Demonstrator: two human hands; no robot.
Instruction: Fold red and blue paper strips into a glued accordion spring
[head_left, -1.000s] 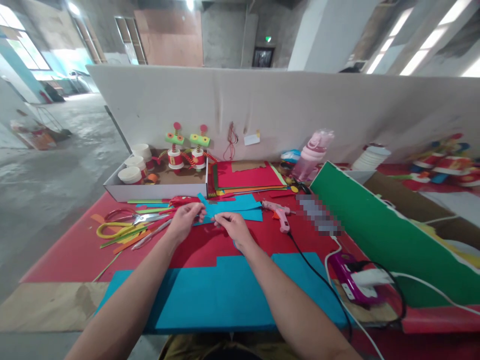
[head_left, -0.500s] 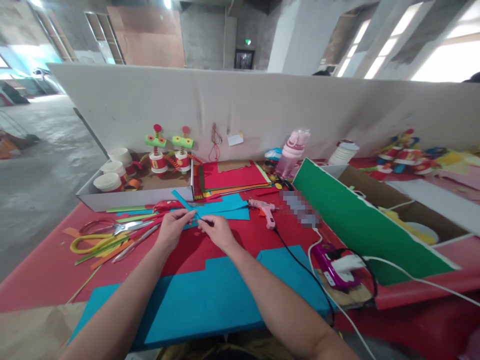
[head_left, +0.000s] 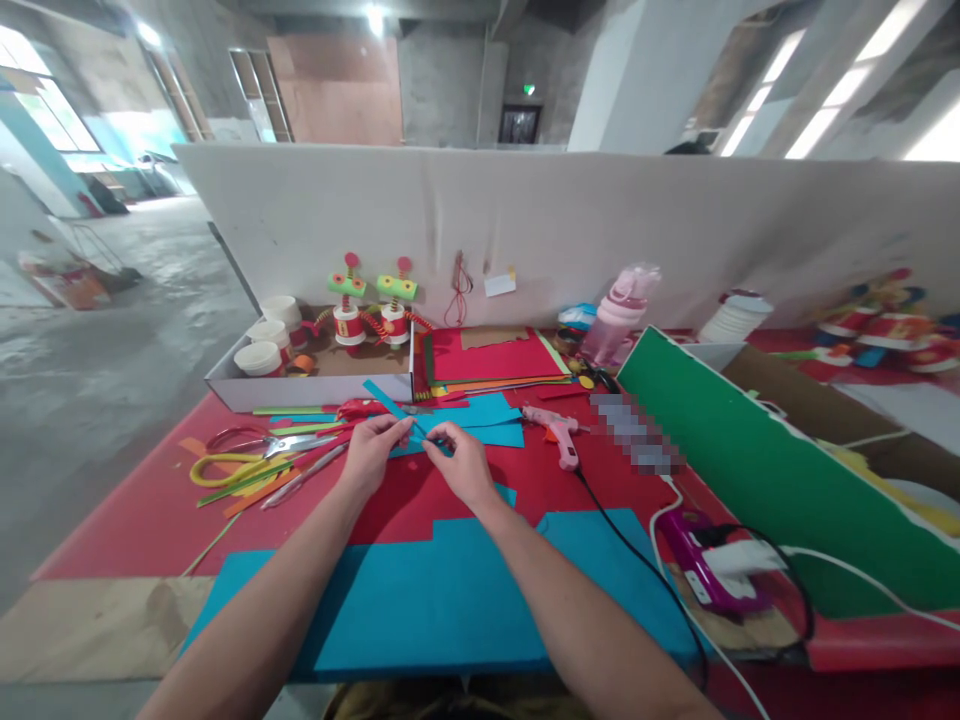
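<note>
Left hand (head_left: 371,452) and right hand (head_left: 466,468) pinch a strip (head_left: 385,398) between them (fingertips closed); uneven tugging could crease it.

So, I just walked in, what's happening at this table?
A person holds a narrow blue strip between the fingertips of the left hand and right hand, above a red-covered table. A pink glue gun lies untouched to the right. Beyond the hands, two cup figures stand in a shallow box.

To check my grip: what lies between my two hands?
A narrow blue strip spans from your left hand to your right hand in the head view.
</note>
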